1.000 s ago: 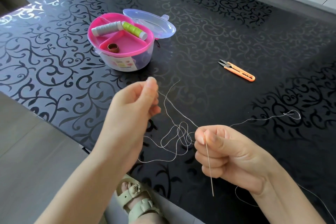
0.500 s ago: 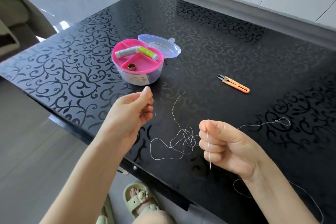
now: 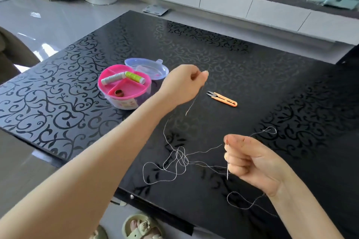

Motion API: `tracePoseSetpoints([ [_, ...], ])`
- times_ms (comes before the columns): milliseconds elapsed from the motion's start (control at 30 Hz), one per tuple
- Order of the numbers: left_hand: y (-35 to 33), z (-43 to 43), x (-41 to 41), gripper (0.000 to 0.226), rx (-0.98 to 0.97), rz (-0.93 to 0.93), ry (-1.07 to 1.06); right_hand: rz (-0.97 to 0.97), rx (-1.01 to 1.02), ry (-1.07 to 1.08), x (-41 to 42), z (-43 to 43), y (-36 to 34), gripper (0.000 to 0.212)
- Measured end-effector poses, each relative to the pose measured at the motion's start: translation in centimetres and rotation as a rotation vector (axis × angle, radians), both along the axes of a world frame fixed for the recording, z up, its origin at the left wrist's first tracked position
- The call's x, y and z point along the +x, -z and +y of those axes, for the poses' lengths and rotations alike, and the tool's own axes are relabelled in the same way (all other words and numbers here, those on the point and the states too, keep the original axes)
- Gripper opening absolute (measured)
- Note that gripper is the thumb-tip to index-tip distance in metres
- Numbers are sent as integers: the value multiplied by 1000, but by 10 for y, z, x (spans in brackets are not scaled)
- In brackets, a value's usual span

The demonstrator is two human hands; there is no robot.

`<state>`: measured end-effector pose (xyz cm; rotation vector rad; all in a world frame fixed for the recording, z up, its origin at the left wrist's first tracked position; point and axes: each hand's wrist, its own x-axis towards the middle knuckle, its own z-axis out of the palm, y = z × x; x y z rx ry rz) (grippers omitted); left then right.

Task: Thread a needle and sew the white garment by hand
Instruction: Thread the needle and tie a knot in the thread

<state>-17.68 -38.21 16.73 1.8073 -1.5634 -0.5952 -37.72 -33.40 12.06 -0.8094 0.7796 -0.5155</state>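
Looking down from my head, my left hand (image 3: 186, 85) is pinching the pale thread (image 3: 174, 159) up high, over the middle of the black table (image 3: 272, 75). My right hand (image 3: 252, 163) is pinching the needle (image 3: 227, 159) near me, with its point hanging down. The thread is lying in a messy pile just left of my right hand.

I am thinking the pile could pull into a knot if I am tugging hard. The thread could also slide out of the needle. The sharp point could poke my fingers.

I cannot tell if the thread is going through the needle's eye; it is too tiny. My left fingertips are looking blurry. The white garment is not showing anywhere.
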Motion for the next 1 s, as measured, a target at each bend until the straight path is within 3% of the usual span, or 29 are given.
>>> tracePoseSetpoints([
  [100,-9,-52,-17,53,66,-59,-16,9,0,53,-11,-1,-3,61],
  [200,0,-74,-16,57,234,-527,-107,8,8,81,-15,-2,-6,52],
  [267,6,-63,-12,58,210,-593,-134,-5,18,98,-14,-3,-8,44],
  [333,11,-38,-9,43,171,-332,-71,16,6,125,-8,-5,-11,36],
  [433,17,21,-16,42,314,364,1,84,-43,150,2,-7,-13,29],
  [533,24,73,-25,36,398,679,83,120,-89,149,13,-6,-11,22],
  [633,27,97,-28,36,440,853,174,211,-166,115,20,-2,-8,18],
  [800,32,103,-21,1,374,934,70,303,-271,77,22,1,-16,24],
  [900,31,108,-5,4,328,1011,-65,357,-363,243,3,-7,-25,23],
  [1000,36,116,10,7,284,1051,-157,600,-561,298,-23,-10,-26,17],
])
